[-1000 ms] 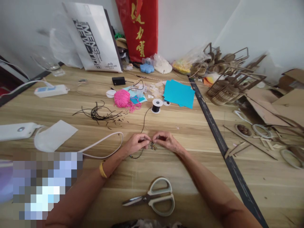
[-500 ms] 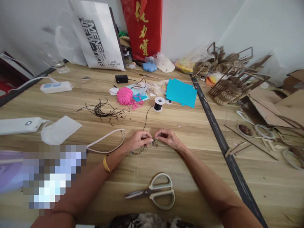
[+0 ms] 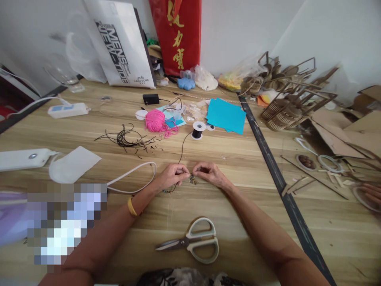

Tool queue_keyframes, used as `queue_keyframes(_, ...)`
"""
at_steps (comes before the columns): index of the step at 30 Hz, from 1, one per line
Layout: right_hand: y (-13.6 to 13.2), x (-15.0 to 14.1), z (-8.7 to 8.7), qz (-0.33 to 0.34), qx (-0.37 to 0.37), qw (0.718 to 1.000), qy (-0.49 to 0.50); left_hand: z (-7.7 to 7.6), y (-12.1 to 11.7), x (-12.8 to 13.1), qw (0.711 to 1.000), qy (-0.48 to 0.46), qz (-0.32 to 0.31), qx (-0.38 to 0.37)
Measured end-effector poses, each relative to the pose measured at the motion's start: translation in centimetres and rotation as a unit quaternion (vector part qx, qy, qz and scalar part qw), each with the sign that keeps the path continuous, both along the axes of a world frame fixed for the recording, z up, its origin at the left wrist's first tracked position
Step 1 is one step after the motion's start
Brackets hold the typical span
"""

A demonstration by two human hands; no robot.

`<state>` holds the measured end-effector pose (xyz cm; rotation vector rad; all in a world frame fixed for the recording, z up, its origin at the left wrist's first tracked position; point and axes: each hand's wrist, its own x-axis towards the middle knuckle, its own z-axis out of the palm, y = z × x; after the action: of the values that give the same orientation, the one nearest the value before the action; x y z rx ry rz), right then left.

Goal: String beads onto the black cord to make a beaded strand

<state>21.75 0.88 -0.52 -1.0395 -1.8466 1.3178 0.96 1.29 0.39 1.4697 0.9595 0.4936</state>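
Observation:
My left hand (image 3: 173,176) pinches a thin black cord (image 3: 182,149) that runs back to a spool (image 3: 198,130) standing on the table. Several coloured beads (image 3: 167,191) are strung on the cord's lower stretch, below that hand. Facing it, my right hand (image 3: 208,173) has thumb and forefinger pinched together; what lies between them is too small to make out. The two sets of fingertips are close together. Just below them lies a little heap of loose beads (image 3: 194,181). Scissors (image 3: 190,240) with pale handles rest nearer to me.
Cut black cords (image 3: 123,139) lie beyond my left hand, near a pink yarn ball (image 3: 155,120). Blue sheets (image 3: 226,115) sit behind the spool. Woven baskets (image 3: 276,115) stand at the right. Another person's hand (image 3: 372,194) is at the right edge.
Another person's hand has come into view at the right edge. The view has shifted slightly; my own hands keep nearly the same pinched pose over the beads.

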Motion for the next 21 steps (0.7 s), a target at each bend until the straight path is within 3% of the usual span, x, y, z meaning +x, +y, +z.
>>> queue_keyframes(21, -0.09, -0.05, 0.06, 0.007, 0.008, 1.0, -0.019, -0.94, -0.07, 0.07, 1.0, -0.013, 0.009, 0.017)
